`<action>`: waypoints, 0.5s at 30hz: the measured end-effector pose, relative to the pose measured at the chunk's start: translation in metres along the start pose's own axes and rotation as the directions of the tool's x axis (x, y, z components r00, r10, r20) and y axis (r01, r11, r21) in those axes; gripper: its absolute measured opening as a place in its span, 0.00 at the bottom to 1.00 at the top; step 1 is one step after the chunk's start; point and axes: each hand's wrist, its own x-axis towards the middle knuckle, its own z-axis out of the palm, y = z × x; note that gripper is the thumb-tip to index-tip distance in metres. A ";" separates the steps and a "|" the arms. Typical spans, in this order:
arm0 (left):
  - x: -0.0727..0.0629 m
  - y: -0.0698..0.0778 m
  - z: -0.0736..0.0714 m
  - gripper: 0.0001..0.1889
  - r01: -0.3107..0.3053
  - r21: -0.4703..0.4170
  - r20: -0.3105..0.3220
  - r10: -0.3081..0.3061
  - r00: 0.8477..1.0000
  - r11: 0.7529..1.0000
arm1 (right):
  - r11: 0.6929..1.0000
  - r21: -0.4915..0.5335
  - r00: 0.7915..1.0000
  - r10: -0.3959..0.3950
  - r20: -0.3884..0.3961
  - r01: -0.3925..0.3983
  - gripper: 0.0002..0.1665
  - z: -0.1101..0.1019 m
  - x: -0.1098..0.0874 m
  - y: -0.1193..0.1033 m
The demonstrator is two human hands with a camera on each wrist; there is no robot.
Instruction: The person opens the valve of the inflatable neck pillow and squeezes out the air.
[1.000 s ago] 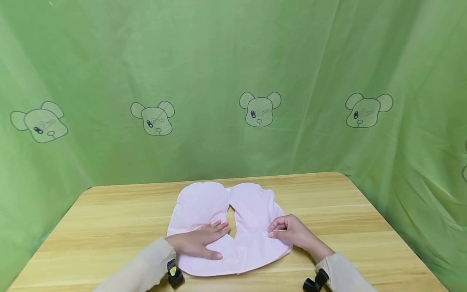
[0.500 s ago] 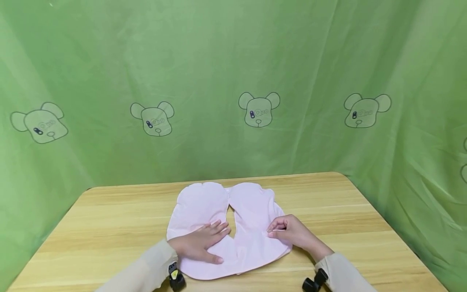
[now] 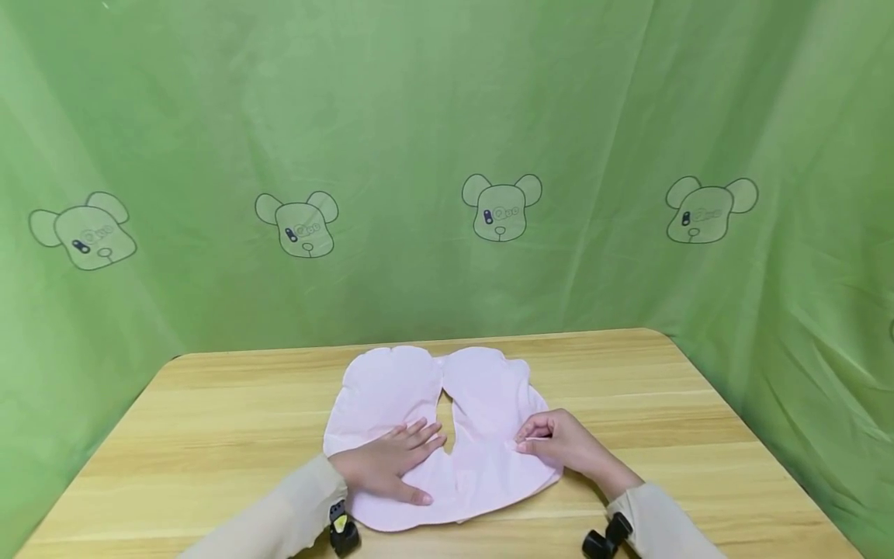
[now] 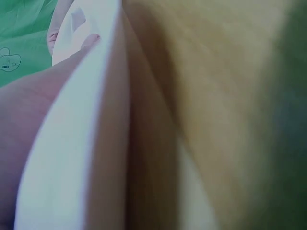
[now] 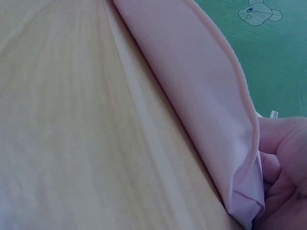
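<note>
A pale pink U-shaped neck pillow (image 3: 482,473) lies rather flat on the wooden table, its two ends meeting at the far side around a narrow slit. My left hand (image 3: 391,463) rests flat on its left half, fingers spread toward the slit. On the right half, my right hand (image 3: 562,444) pinches the fabric between thumb and fingers. In the right wrist view the pillow's edge (image 5: 247,100) curls up beside the hand (image 5: 288,172), and a small clear piece (image 5: 274,114) pokes out behind it. The left wrist view is blurred, showing the pillow's edge (image 4: 62,158) close up.
The table (image 3: 230,435) has a light wood grain and rounded far corners. Behind it hangs a green curtain (image 3: 391,155) printed with bear heads, which also runs along both sides. Black cameras sit on both wrists, including the right wrist camera (image 3: 606,537).
The view has shifted slightly. My left hand has slid a little toward me and to the right along the pillow. My right hand keeps its pinch in the same spot.
</note>
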 end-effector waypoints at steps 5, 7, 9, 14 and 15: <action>0.002 -0.001 0.001 0.47 0.009 0.022 0.001 -0.009 1.000 1.000 | 1.000 0.002 1.000 0.006 0.008 -0.006 0.09 -0.001 0.000 0.000; 0.002 -0.001 0.002 0.47 0.009 0.021 0.002 -0.009 1.000 1.000 | 1.000 -0.002 1.000 0.010 0.007 -0.009 0.10 -0.001 0.000 0.000; 0.003 -0.002 0.002 0.47 0.010 0.012 0.005 -0.010 1.000 1.000 | 1.000 -0.006 1.000 0.012 0.003 -0.012 0.09 -0.002 0.000 0.000; 0.002 -0.002 -0.003 0.47 0.008 -0.045 0.028 -0.007 1.000 0.999 | 1.000 -0.013 1.000 0.011 -0.003 -0.011 0.07 0.000 0.000 -0.001; 0.001 -0.002 -0.006 0.47 0.012 -0.070 0.035 -0.010 0.999 0.998 | 1.000 -0.012 1.000 0.008 -0.002 -0.008 0.07 0.000 0.000 -0.002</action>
